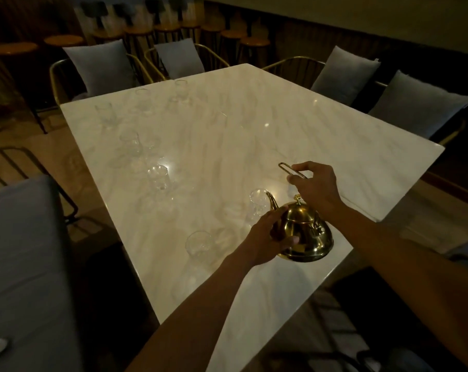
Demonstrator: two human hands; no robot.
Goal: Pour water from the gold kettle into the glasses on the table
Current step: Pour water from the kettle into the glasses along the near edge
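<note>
A dim room, seen from above a white marble bench set corner-on. Two bare forearms reach in from the lower edge.

A gold kettle is near the bench's right-hand edge, tilted with its curved spout pointing up and to the left. I cannot tell whether its base touches the bench. The left hand is closed against the kettle's left side, thumb lying along the lower body and fingers wrapped round the base of the spout. The right hand is above the kettle, fingers pinched shut on its thin wire handle, whose looped end sticks out to the left of the hand. The lid, with a small knob, sits on the kettle.

A clear stemmed glass stands just beside the spout tip, to its left. Another glass stands nearer the left edge, close to the left wrist. A third stands further along that left side, catching a bright reflection. More glasses trail toward the far left corner, faint against the marble. Whether any hold water cannot be made out.

Chairs with grey cushions ring the bench, and round wooden stools line the back.
</note>
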